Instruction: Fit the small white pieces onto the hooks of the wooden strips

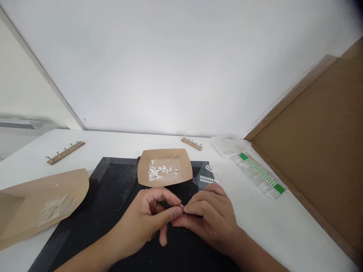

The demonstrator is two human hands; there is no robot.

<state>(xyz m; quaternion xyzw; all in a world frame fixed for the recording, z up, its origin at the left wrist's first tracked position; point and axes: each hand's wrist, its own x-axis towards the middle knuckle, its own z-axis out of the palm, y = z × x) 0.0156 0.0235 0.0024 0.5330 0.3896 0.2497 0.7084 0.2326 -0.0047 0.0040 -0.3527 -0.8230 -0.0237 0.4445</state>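
Observation:
Over the black mat (167, 249), my left hand (155, 219) pinches a tiny pale piece (182, 207) between thumb and index finger. My right hand (210, 215) meets it from the right, its thumb and fingertips closed at the same spot; what those fingertips hold is too small to tell. Just beyond both hands sits a brown paper tray (164, 154) with many small white pieces (159, 172) in it. Right of that tray, partly behind my right hand, lies a sheet of small white oval stickers (209, 179).
At the left stands a larger paper tray (81, 185) holding clear slender pieces (56, 207). Wooden strips with metal pegs lie at back left (65, 152) and back centre (191, 144). On the right are a clear plastic container (228, 145), a green-white strip (262, 172) and a cardboard box (317, 151).

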